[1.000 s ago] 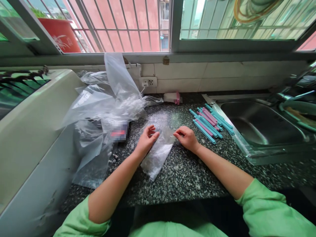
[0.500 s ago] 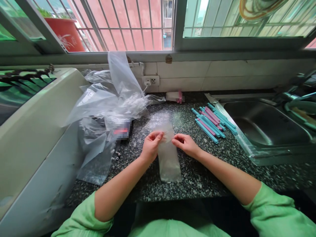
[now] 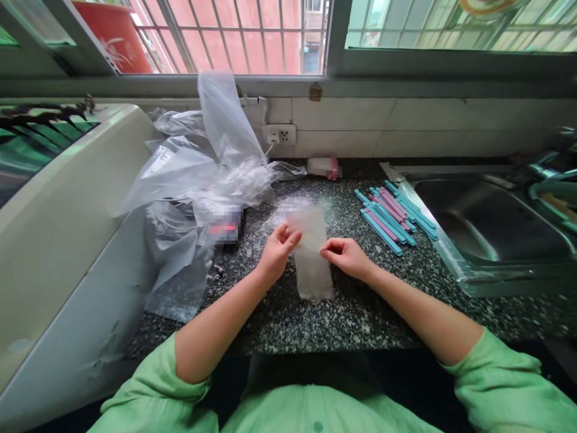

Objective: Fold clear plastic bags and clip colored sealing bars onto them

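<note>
A small clear plastic bag (image 3: pixel 311 255) is held upright just above the speckled granite counter (image 3: pixel 342 319). My left hand (image 3: pixel 277 252) pinches its left edge near the top. My right hand (image 3: pixel 345 257) pinches its right edge at about the same height. Both hands have fingers closed on the film. The bag's lower end hangs near the counter. A bundle of blue and pink sealing clips (image 3: pixel 392 218) lies to the right of my right hand, apart from it.
A heap of large clear plastic bags (image 3: pixel 198 180) lies at the left, against a white appliance (image 3: pixel 58 222). A steel sink (image 3: pixel 487 225) fills the right. A wall socket (image 3: pixel 279 135) and a small white and pink packet (image 3: pixel 324 167) sit by the tiled back wall.
The small bag lay slanted on the counter; both hands have pinched it, lifted it and turned it upright, moving slightly away from me.
</note>
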A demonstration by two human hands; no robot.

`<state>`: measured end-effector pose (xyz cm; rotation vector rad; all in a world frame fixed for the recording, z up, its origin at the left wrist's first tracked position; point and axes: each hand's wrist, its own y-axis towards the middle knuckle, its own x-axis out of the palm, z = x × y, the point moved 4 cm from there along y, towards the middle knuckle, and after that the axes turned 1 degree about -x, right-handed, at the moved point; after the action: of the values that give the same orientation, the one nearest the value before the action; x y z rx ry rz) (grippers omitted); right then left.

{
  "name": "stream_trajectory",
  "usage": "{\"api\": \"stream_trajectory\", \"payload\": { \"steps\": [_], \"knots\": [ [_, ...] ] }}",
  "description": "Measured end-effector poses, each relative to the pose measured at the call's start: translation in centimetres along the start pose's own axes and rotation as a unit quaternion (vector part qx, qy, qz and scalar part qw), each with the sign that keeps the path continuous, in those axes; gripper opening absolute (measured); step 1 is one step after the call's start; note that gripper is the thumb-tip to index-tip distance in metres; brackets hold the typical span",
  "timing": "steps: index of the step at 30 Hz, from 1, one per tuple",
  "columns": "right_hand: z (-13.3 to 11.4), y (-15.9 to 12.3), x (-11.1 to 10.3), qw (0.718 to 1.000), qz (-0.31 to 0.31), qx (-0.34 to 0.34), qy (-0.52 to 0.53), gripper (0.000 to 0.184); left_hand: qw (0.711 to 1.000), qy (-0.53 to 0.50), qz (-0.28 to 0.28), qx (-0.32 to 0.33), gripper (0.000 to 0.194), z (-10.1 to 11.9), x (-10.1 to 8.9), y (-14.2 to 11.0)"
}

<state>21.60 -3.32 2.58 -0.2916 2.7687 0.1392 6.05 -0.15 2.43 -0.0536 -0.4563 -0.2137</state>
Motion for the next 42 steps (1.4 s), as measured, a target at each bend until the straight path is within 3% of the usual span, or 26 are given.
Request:
{"api": "stream_trajectory", "payload": {
  "steps": [2,7,16,21,26,33,37,42],
  "knots": [
    [0.1,0.1,-0.4,1.0,0.016,-0.003,0.011,0.018,0.998,0.047,-0.026,-0.02,0.04,-0.1,0.2,-0.1],
    [0.3,0.3,-0.9,0.999,0.03,0.01,0.038,0.02,0.986,0.156,-0.037,-0.037,0.021,-0.5,0.3,-0.3],
    [0.8,0.5,-1.1,0.995,0.058,0.007,0.085,0.018,0.983,0.166,-0.064,-0.041,0.02,-0.2,0.4,-0.3],
    [1.3,0.7,-1.2,0.984,0.074,0.0,0.163,0.024,0.986,0.129,-0.093,-0.056,0.031,0.0,1.0,-0.5],
    [1.7,0.7,-1.1,0.982,0.082,-0.024,0.171,0.023,0.986,0.15,-0.064,-0.046,0.015,-0.2,0.7,-0.4],
    [1.4,0.4,-1.3,0.986,0.085,-0.014,0.14,0.017,0.986,0.157,-0.03,-0.039,0.009,-0.3,0.1,-0.2],
    [1.1,0.2,-1.7,0.978,0.119,0.032,0.169,0.03,0.983,0.183,-0.006,0.006,0.011,0.4,0.1,-0.4],
    [0.8,-0.1,-1.1,0.985,0.07,0.058,0.147,0.042,0.98,0.199,-0.019,0.023,0.011,0.2,0.2,-0.7]
  ]
}}
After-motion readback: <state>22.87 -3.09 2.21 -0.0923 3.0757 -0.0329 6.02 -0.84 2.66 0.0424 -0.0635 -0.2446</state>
